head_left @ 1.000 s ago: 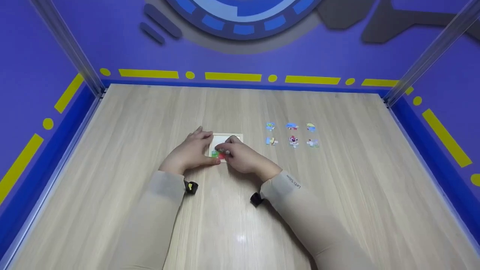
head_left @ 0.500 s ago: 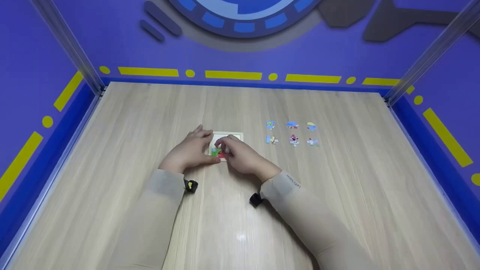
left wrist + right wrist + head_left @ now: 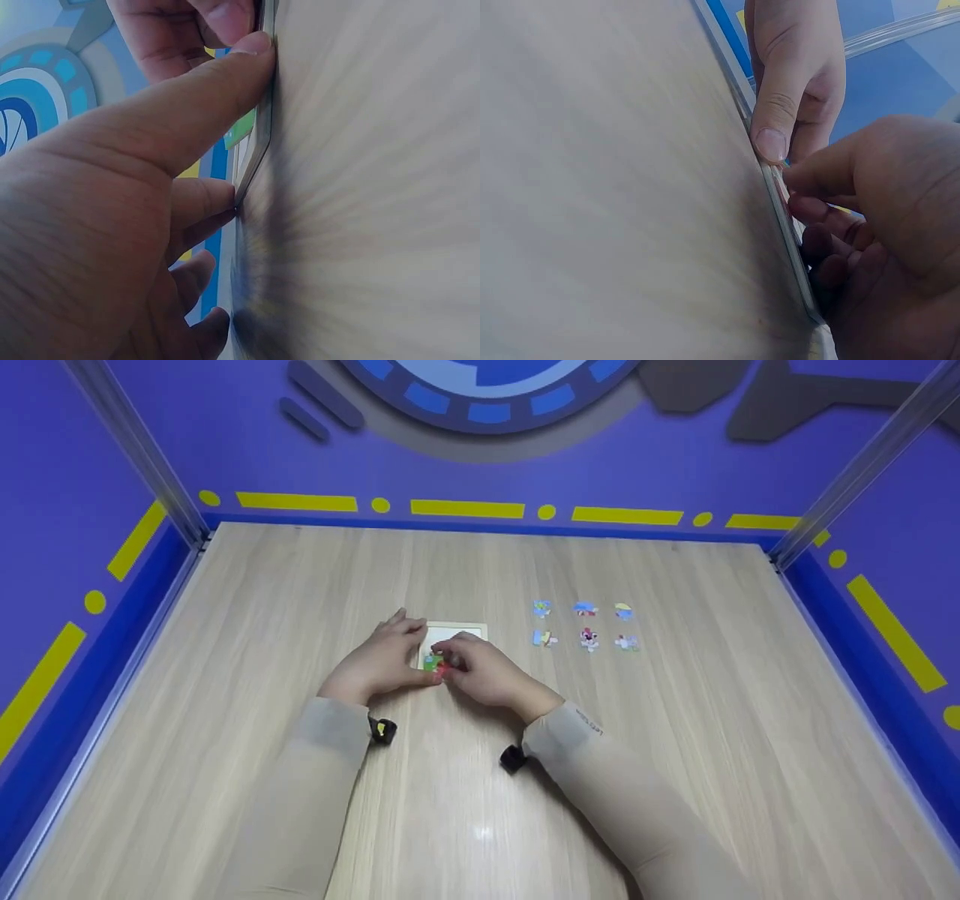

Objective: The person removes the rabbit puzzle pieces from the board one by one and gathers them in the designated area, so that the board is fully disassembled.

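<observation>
A small light-wood puzzle tray [image 3: 456, 625] lies on the table with a white inside. My left hand [image 3: 379, 660] holds its left side, thumb on the near edge and index finger at the side; the thumb tip rests on the tray's rim in the left wrist view. Green [image 3: 430, 662] and red [image 3: 442, 667] puzzle pieces show in the near left corner. Over them my right hand [image 3: 487, 669] curls in, thumb and index finger pinching at the red piece. In the right wrist view its fingertips [image 3: 799, 206] hide most of that piece.
Several loose puzzle pieces lie in two rows right of the tray, among them a pink-faced piece [image 3: 589, 640] and a blue-and-yellow piece [image 3: 623, 611]. Purple panels [image 3: 480, 465] with yellow marks enclose the table [image 3: 480, 795] at the back and sides.
My right index finger lifted off the pieces, then came down again toward the red piece. The left hand, the tray and the loose pieces have stayed put.
</observation>
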### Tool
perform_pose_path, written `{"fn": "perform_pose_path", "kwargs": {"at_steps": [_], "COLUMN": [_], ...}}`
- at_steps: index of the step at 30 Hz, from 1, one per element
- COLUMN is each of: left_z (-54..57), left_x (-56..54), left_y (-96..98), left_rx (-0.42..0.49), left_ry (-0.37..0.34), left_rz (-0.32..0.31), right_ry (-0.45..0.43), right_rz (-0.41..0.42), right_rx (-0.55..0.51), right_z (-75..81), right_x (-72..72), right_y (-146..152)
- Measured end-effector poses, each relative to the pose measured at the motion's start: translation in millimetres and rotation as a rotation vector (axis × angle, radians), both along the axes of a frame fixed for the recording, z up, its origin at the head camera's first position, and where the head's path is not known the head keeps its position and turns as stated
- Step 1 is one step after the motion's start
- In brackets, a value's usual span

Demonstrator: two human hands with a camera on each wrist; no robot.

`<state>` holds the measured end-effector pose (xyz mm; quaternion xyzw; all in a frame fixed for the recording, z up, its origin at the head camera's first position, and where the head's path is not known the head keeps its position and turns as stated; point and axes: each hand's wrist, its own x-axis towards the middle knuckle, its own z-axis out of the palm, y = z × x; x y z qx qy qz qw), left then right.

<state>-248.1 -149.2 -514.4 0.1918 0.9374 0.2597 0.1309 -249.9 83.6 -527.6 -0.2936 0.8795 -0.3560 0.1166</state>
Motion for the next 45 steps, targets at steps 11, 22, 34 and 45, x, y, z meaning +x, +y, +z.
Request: {"fn": "perform_pose_path", "kwargs": {"at_steps": [11,22,34,45], "left_z": [1.8,8.5,2.7,0.4], "left_x": [-2.5,-3.5,-1.1,0.3], "left_y": [-2.4,-1.6,-0.4,2.1], "left_rx": [-0.014,-0.021,-0.004,-0.022], "left_ry": [0.001,0.007,-0.006,-0.008], "left_rz": [0.005,0.006,0.012,0.033], "right_ry": [0.038,0.022,-0.182,-0.218], "right_rz": [0.028,-0.003,0.008,0.073], "right_rx": [0.027,0.051,-0.034,-0.081], "right_z": [3.1,6.4,13.5,22.8], "right_x": [-1.2,-4.5,-6.3,2.0], "right_y": [-1.3,-2.7,12.9,36.4]}}
